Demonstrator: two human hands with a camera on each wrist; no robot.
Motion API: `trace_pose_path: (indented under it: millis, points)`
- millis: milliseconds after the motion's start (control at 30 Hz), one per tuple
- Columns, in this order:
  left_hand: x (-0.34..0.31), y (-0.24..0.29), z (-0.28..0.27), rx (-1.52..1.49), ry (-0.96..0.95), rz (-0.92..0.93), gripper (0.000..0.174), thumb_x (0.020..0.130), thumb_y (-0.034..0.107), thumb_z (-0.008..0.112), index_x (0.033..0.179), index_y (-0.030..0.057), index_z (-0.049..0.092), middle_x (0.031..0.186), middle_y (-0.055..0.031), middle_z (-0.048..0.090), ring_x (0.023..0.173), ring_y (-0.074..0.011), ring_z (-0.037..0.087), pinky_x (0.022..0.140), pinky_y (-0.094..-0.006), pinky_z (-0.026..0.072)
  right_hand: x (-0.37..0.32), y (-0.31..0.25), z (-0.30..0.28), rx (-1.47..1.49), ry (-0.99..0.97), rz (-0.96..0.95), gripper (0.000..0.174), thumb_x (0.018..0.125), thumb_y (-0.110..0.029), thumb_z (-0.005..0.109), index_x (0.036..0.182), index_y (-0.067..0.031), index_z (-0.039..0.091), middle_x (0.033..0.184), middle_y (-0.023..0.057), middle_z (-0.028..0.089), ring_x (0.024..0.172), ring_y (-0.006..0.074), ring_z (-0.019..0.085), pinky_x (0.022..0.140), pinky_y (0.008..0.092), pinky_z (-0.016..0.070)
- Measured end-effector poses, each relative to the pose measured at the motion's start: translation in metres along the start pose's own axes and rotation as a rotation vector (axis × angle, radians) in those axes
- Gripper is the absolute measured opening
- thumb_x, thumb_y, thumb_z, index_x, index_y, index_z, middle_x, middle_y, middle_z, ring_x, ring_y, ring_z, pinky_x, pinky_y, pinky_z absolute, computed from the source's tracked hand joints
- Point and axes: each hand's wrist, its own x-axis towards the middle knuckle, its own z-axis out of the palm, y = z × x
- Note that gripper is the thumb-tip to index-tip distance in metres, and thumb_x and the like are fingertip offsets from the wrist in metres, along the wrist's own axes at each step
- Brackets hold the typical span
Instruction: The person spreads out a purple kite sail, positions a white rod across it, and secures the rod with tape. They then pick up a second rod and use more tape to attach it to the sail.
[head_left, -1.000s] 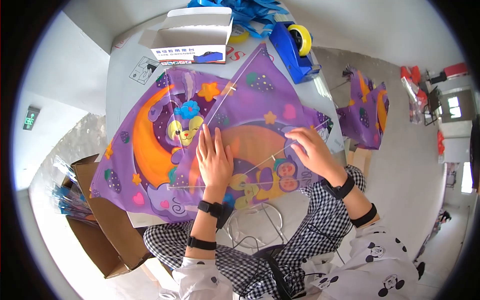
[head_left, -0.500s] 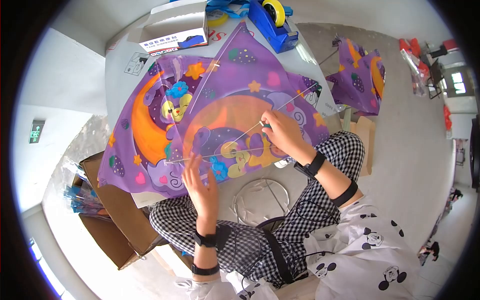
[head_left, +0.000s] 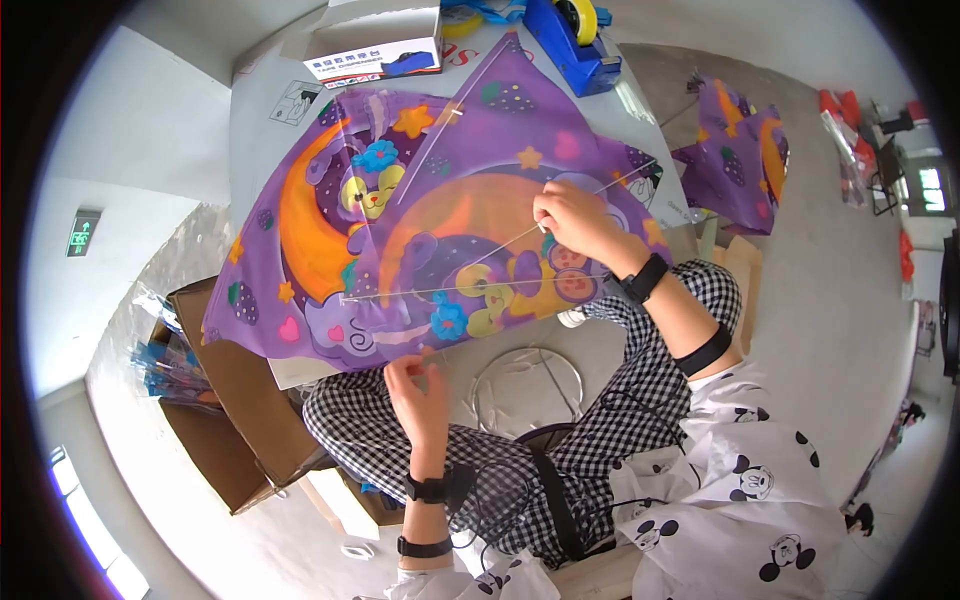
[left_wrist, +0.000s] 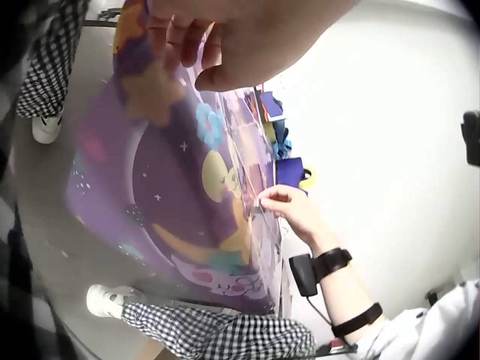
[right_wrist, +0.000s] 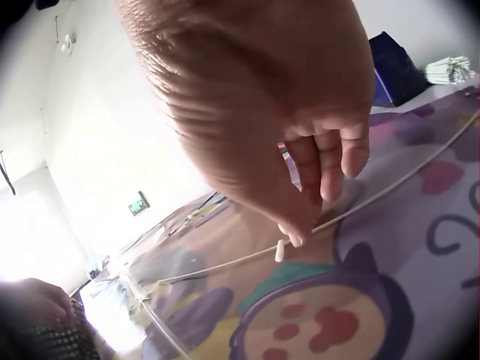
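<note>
A purple kite [head_left: 465,175], printed with moons, bears, stars and hearts, lies folded over the table in the head view. Thin white rods run across its cloth. My right hand [head_left: 580,220] pinches one white rod [right_wrist: 225,264] between thumb and fingertips, right beside a small white peg [right_wrist: 280,251]. At the kite's near edge is my left hand [head_left: 418,400], its fingers loosely bent in front of the cloth. In the left wrist view the left fingers [left_wrist: 211,46] overlap the purple cloth, with nothing seen in them.
At the table's far side stand an open tape dispenser box [head_left: 375,62] and a blue tape dispenser [head_left: 575,50] with yellow tape. Another purple kite [head_left: 735,165] hangs off to the right. A cardboard box [head_left: 235,410] stands at the left, and a round metal stool frame [head_left: 525,390] below.
My left hand has drawn back off the cloth to the kite's near edge. The right hand has moved inward along the rod and now pinches it.
</note>
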Motion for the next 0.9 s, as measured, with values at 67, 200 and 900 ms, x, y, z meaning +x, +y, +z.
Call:
trace_pose_path:
  millis: [67,200,900]
  points:
    - [-0.004,-0.022,-0.001,-0.214,0.071,-0.281,0.025,0.085,0.005,0.068,0.105,0.0007,0.053,0.100,-0.0102,0.054,0.090,-0.0212,0.054,0.080,-0.0344,0.0461,0.005,-0.003,-0.017,0.002,-0.101,0.002,0.008,0.080,-0.005,0.065,0.077,-0.0073,0.057,0.084,0.0060,0.057,0.088,0.0262,0.059,0.072,0.0406,0.0482]
    - [-0.005,-0.044,0.006,-0.647,0.205,-0.527,0.038,0.090,0.014,0.071,0.118,-0.0030,0.051,0.117,-0.0106,0.055,0.110,-0.0190,0.053,0.092,-0.0322,0.0460,0.013,0.010,-0.023,-0.169,-0.240,-0.107,0.010,0.078,-0.007,0.068,0.080,-0.0111,0.059,0.084,0.0045,0.058,0.089,0.0246,0.059,0.072,0.0396,0.0472]
    - [0.063,-0.030,-0.107,-0.686,-0.119,-0.329,0.026,0.090,0.009,0.064,0.113,-0.0032,0.062,0.099,-0.0064,0.069,0.085,-0.0108,0.063,0.073,-0.0227,0.0466,0.064,0.020,-0.047,0.116,0.297,0.168,0.021,0.088,-0.015,0.067,0.105,-0.0078,0.057,0.102,0.0116,0.061,0.092,0.0338,0.064,0.077,0.0418,0.0520]
